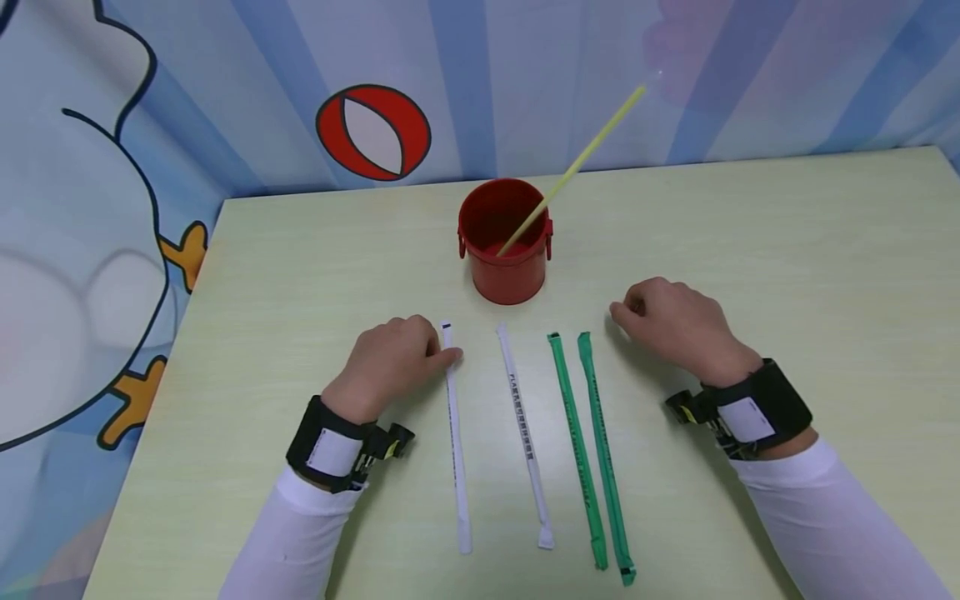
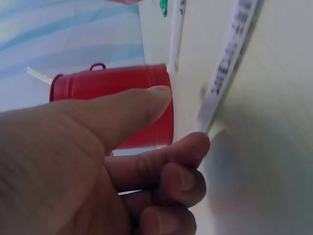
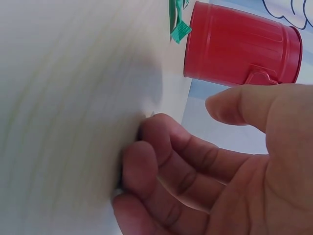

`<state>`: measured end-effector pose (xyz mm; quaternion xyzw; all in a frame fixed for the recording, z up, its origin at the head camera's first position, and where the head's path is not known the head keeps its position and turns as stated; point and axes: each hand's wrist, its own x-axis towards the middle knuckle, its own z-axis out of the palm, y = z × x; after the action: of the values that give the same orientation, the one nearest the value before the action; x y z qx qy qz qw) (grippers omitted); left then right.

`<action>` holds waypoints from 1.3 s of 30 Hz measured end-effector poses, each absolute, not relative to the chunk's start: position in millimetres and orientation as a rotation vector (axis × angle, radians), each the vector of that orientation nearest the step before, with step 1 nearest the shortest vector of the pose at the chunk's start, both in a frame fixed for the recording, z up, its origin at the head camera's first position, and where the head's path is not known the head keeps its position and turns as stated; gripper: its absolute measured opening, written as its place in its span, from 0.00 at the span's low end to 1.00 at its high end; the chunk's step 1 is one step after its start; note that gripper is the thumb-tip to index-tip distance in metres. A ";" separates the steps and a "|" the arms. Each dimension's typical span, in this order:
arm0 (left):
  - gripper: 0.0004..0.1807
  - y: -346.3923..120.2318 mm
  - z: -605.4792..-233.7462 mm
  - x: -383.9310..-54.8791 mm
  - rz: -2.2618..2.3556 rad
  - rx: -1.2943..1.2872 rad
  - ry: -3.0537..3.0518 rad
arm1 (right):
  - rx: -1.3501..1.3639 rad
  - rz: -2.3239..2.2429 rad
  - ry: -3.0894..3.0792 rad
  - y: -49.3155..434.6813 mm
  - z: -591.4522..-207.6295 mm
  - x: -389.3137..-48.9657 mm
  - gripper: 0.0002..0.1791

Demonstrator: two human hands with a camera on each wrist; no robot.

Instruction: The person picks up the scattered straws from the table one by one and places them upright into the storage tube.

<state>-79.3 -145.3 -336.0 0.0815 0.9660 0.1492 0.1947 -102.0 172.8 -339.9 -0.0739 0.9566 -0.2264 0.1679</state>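
Observation:
My left hand [image 1: 393, 358] is at the top end of a white paper-wrapped straw [image 1: 456, 450]. In the left wrist view its index fingertip touches or nearly touches the end of that straw [image 2: 222, 73], while the thumb stands apart from it. A second white wrapped straw [image 1: 522, 429] lies to the right, followed by two green wrapped straws [image 1: 577, 450] side by side. My right hand [image 1: 678, 325] rests on the table right of the green straws, its fingers loosely bent and holding nothing.
A red bucket [image 1: 510, 279] with small side handles stands behind the straws, a pale yellow straw [image 1: 600, 137] leaning in it. The light wooden table [image 1: 787, 242] meets a printed blue backdrop [image 1: 540, 75] at its back and left edges.

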 end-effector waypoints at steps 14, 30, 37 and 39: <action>0.14 -139.3 -342.8 -76.7 0.384 0.209 2.688 | -0.212 -0.668 2.722 173.5 -341.1 -102.1 0.18; 0.16 -155.1 -332.7 -80.8 0.518 0.176 2.812 | -0.200 -0.664 2.726 174.1 -340.9 -103.4 0.18; 0.15 -167.9 -319.9 -85.3 0.694 0.123 2.932 | -0.215 -0.668 2.732 174.8 -341.7 -102.6 0.18; 0.15 -169.8 -315.6 -86.1 0.745 0.116 2.989 | -0.213 -0.672 2.729 174.9 -342.1 -102.4 0.18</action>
<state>-86.1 -169.8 -315.6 0.0377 0.9692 0.2415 0.0294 -102.4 174.9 -342.1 -0.0747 0.9556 -0.2354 0.1608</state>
